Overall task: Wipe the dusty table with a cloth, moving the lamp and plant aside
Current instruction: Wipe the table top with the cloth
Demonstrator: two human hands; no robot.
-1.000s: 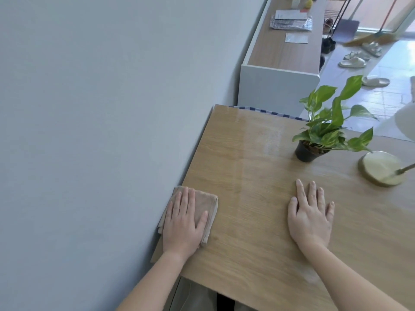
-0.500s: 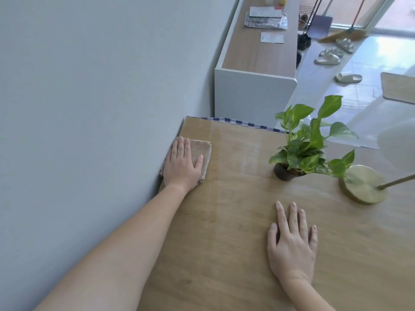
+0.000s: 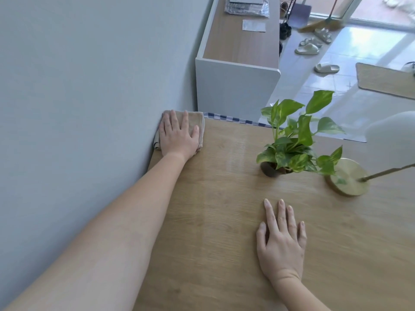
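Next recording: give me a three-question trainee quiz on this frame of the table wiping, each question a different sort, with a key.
1. True or false: the left hand lies flat on the cloth at the table's far corner by the wall.
2. Which stands nearer the cloth? A) the plant B) the lamp base
3. Fill in: the right hand rests palm down on the bare ____.

Key:
1. True.
2. A: the plant stands between the cloth and the lamp base.
3. Table: it holds nothing.
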